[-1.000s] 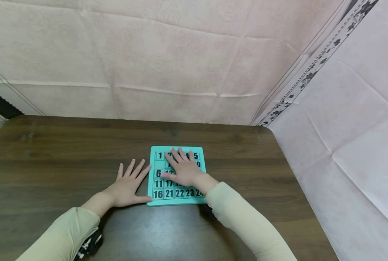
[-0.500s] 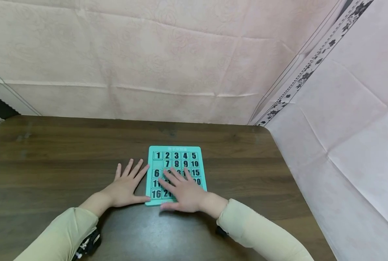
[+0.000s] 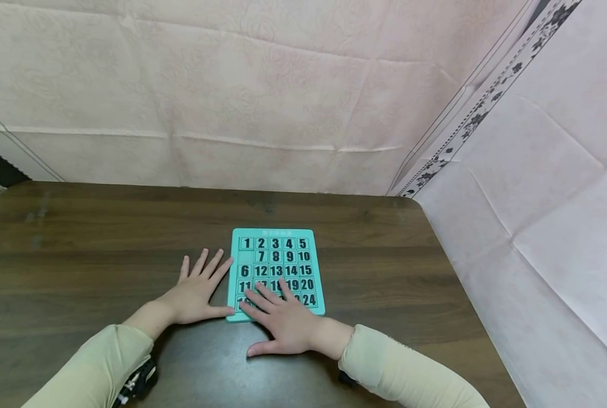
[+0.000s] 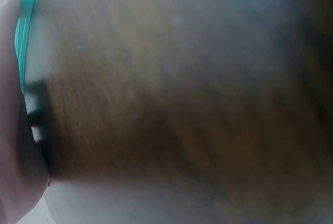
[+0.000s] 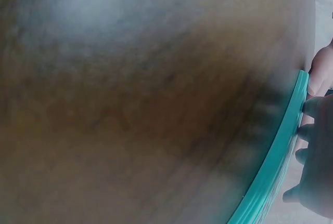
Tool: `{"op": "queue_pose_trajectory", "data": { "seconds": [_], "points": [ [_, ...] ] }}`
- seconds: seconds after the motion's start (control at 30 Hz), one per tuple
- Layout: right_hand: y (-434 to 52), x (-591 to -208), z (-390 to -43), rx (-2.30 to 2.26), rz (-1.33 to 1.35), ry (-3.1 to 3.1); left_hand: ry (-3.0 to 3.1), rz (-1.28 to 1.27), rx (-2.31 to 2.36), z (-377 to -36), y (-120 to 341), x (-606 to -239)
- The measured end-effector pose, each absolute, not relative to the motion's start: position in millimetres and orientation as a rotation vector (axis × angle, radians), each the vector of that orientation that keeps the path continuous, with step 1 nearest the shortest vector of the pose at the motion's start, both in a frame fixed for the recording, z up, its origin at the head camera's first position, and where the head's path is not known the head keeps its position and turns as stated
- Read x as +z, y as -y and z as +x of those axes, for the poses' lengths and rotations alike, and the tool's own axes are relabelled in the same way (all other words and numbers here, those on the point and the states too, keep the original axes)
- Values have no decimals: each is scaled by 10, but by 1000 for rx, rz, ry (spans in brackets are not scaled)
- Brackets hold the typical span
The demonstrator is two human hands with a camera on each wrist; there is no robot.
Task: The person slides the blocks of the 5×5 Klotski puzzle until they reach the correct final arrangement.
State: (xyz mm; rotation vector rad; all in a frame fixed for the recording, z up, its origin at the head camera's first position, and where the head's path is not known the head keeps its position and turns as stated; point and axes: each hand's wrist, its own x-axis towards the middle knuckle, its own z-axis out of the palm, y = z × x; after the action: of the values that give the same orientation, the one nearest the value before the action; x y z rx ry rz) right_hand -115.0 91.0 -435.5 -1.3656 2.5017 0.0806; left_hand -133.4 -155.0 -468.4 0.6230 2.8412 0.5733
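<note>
Head view: left hand (image 3: pixel 193 292) lies flat on the table (image 3: pixel 79 255), thumb touching the number puzzle (image 3: pixel 276 266); right hand (image 3: pixel 283 320) rests spread-fingered, grasping nothing, on its near edge.

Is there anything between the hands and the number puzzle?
No. The right hand has its fingers lying straight on the puzzle's near rows, and the left hand lies flat on the table, its thumb at the puzzle's left edge.
</note>
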Motion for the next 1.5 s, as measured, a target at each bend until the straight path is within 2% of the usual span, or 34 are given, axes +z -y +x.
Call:
{"op": "queue_pose_trajectory", "data": {
  "seconds": [1.17,1.5],
  "points": [
    [-765,-4303,-1444,102,-1229,-2514,-2858,630,614,-1347,1568,-4667],
    [-1029,-4280,-1481,-33,-1229,-2563,-2837,617,570,-1323,1545,-4637]
  ]
}}
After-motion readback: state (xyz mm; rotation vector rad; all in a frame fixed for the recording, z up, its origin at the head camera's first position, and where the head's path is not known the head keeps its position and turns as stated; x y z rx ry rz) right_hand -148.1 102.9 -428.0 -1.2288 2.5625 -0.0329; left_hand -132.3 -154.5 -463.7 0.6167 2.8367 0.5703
